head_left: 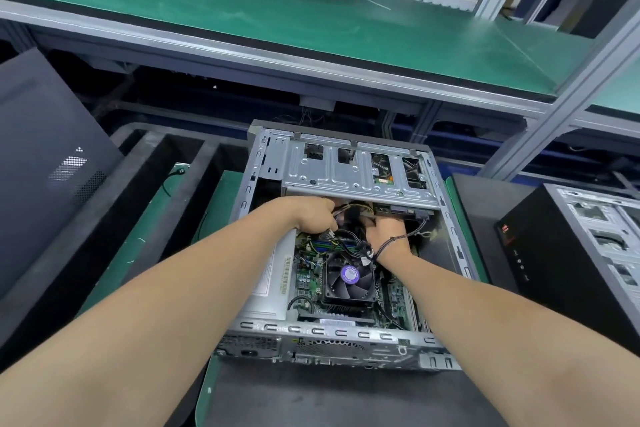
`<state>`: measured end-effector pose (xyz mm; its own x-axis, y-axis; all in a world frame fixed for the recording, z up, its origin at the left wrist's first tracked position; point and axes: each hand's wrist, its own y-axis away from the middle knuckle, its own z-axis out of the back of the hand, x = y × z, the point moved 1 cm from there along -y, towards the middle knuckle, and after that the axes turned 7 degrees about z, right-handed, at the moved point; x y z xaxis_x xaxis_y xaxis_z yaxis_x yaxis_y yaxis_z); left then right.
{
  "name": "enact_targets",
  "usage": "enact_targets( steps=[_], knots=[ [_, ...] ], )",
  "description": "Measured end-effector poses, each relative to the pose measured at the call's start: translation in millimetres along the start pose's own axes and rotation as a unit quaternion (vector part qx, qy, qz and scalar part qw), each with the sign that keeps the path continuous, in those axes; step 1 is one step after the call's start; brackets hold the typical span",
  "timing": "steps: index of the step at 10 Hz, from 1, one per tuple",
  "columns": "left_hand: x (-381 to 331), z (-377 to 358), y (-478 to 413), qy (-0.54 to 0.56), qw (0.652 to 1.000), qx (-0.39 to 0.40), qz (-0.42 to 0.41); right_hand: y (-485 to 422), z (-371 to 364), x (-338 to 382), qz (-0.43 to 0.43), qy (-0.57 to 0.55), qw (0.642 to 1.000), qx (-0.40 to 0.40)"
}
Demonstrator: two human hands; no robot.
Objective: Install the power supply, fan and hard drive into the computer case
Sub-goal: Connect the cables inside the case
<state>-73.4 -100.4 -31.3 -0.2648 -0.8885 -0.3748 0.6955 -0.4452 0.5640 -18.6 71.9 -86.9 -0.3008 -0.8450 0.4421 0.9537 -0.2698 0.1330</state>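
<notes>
An open silver sheet-metal computer case (349,334) lies on its side in the middle of the frame, on a green bench mat (152,218). The left hand (311,218) reaches in at the centre, its fingers curled round a bundle of black and yellow cables (349,210) just below the silver perforated drive cage (356,172). The right hand (388,230) lies just right of it. Its fingers are tucked under the cables and the cage edge, so I cannot tell whether they grip anything. A thin black wire (391,241) loops across its wrist. The boxy silver power supply (272,277) sits in the case's left side, partly behind the left forearm. The black square cooler fan (349,276) with a round purple label sits on the green motherboard (306,276), below the hands. A black case panel (45,149) leans at the left edge, and another black computer tower (540,253) stands at the right. A green-topped shelf (242,10) spans the top.
</notes>
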Motion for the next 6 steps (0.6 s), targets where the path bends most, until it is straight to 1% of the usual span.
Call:
enact_targets(
  steps=[1,2,3,4,5,6],
  knots=[
    [0,-2,-2,-0.009,1.000,0.002,-0.015,13,1,-4,-0.028,-0.009,1.000,0.007],
    [-3,-4,-2,-0.020,0.999,0.000,-0.035,17,7,-13,-0.069,-0.023,0.997,-0.021],
    [-4,-3,-2,-0.028,0.998,0.008,-0.047,11,6,-18,-0.027,0.025,0.999,-0.032],
    [-5,-3,-5,-0.025,0.996,0.036,-0.072,8,6,-17,-0.016,0.048,0.999,0.002],
    [-6,-2,-4,-0.034,0.992,0.067,-0.104,5,5,-15,0.004,0.054,0.999,-0.004],
    [-8,1,-1,-0.071,0.985,0.093,-0.130,8,7,-12,0.013,0.069,0.997,-0.017]
  ],
)
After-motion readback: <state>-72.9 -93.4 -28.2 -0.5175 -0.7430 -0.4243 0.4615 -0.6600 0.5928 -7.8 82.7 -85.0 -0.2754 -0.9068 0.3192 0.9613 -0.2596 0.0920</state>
